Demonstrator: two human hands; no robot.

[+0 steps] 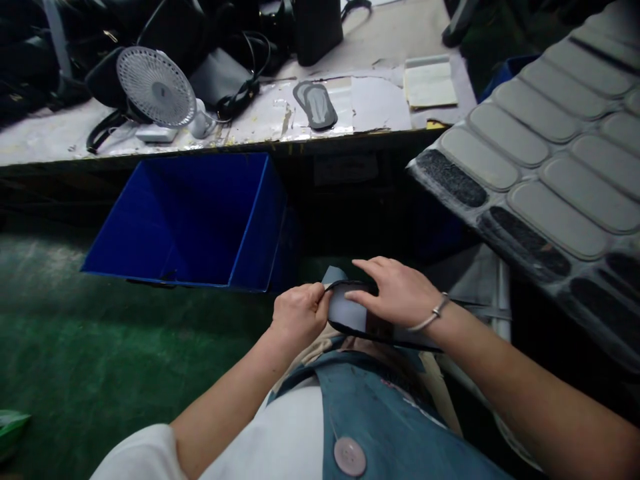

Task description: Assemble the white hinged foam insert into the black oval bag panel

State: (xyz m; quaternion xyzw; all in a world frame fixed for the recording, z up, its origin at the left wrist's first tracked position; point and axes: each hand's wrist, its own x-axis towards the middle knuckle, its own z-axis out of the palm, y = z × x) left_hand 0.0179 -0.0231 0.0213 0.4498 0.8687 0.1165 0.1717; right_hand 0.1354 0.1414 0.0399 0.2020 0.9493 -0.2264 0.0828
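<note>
A pale grey piece with a black edge (349,312) lies across my lap, low in the middle of the view. My left hand (300,312) is closed in a pinch on its left end, where a small grey flap sticks up. From the right, my right hand (395,290) reaches over the piece, thumb and fingers apart, the thumb resting on the grey surface. A bracelet is on that wrist. The right part of the piece is partly hidden under my right hand and wrist.
A blue bin (175,220) stands at the left below the worktable (380,100), which bears a white fan (157,87), grey oval pieces (320,107), a notepad (430,83) and black bags. A board of oval pads (560,213) juts in at the right.
</note>
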